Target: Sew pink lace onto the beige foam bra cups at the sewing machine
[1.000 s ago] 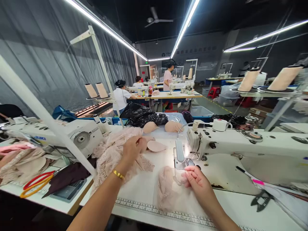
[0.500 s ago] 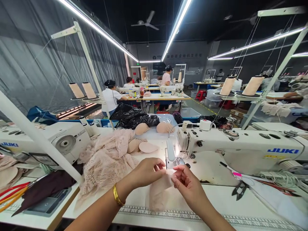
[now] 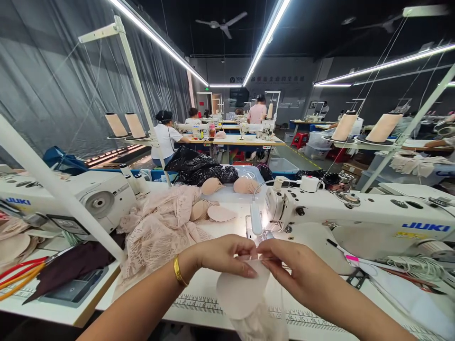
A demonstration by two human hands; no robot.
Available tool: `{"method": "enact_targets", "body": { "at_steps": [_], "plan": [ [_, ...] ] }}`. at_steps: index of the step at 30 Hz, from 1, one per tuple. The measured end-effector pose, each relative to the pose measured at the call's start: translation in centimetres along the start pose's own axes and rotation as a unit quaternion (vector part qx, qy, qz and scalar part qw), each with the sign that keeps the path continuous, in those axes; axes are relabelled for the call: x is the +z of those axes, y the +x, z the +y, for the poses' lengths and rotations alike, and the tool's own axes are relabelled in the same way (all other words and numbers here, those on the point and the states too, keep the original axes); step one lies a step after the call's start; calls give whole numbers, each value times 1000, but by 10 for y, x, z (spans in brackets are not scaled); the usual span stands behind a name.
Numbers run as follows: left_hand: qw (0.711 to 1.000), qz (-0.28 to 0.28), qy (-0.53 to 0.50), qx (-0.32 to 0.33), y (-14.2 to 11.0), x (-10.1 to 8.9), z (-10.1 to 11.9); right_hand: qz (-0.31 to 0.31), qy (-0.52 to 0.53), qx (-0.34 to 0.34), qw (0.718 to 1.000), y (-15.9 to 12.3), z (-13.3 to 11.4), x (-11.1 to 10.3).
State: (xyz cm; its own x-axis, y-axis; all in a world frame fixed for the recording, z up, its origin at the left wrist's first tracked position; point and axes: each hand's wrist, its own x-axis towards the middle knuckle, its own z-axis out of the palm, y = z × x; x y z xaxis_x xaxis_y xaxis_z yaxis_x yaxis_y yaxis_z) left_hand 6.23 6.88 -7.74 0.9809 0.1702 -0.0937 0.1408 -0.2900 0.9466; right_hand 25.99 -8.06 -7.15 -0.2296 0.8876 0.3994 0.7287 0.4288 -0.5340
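A beige bra pad [image 3: 240,296] hangs from my left hand [image 3: 223,255], thumb on its face and fingers behind its upper edge. Sheer pale lace [image 3: 265,324] trails beneath the pad over the table's front edge. Close beside it, my right hand [image 3: 295,265] pinches the lace near the pad's top corner; its fingertips almost meet the left ones. Both hands are just in front of the lit needle area of the white sewing machine [image 3: 330,208], where a small lamp [image 3: 255,219] shines. The needle itself is hidden.
Heaped pink lace [image 3: 163,227] and stacked beige pads [image 3: 221,213] lie to the left. Thread snips [image 3: 357,278], a pen and white cloth [image 3: 401,293] are on the right. A printed ruler [image 3: 199,303] runs along the table's front. Other people work farther back.
Both hands have come nearer to me, away from the needle area, bringing the pad and lace. The pad now faces me more fully. The view has shifted slightly.
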Motion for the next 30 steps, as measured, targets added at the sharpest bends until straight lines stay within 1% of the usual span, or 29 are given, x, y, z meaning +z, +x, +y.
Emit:
{"method": "enact_targets", "body": {
  "at_steps": [1,2,3,4,5,6,7,8,9,10,11,13,14,15,16,17,18,21,23,26,28,30],
  "plan": [
    [997,63,33,0,-3,-2,-2,58,-59,-56,995,2,3,3],
    [989,131,72,11,-6,-4,-5,120,-115,-111,980,5,7,7],
    [973,197,120,32,-8,-5,-8,178,-163,-157,958,6,10,13],
    [949,252,177,62,-9,-6,-12,226,-196,-190,935,7,15,20],
    [919,295,241,101,-11,-5,-18,258,-213,-208,919,7,21,29],
    [882,322,314,144,-11,-4,-25,274,-219,-213,912,6,27,39],
    [838,331,393,184,-12,-2,-34,274,-218,-208,913,5,36,50],
    [792,327,468,216,-11,1,-44,266,-215,-199,919,2,45,60],
    [754,309,532,230,-11,5,-54,247,-215,-186,926,-1,55,70],
    [732,273,581,228,-10,10,-63,226,-215,-177,933,-3,66,78],
    [725,225,614,217,-8,15,-71,203,-215,-172,940,-6,77,84],
    [733,121,638,202,-3,24,-81,157,-210,-168,950,-11,97,90],
    [737,79,638,209,2,27,-82,135,-206,-167,955,-13,107,90],
    [736,51,637,222,7,29,-81,114,-202,-166,958,-14,116,88],
    [734,43,637,232,14,29,-79,95,-198,-163,962,-15,124,85],
    [734,47,637,229,21,28,-78,79,-193,-161,965,-16,131,83],
    [738,54,639,211,29,27,-77,65,-189,-160,967,-17,138,80],
    [761,78,636,106,51,25,-85,41,-173,-155,972,-19,153,73],
    [773,88,625,60,61,26,-93,29,-156,-145,977,-22,157,71],
    [783,125,609,31,66,30,-96,3,-114,-125,986,-24,157,68],
    [789,166,591,21,63,30,-90,-11,-96,-110,989,-25,154,66],
    [796,204,568,28,60,28,-84,-12,-99,-99,990,-25,152,64]
  ]
}}
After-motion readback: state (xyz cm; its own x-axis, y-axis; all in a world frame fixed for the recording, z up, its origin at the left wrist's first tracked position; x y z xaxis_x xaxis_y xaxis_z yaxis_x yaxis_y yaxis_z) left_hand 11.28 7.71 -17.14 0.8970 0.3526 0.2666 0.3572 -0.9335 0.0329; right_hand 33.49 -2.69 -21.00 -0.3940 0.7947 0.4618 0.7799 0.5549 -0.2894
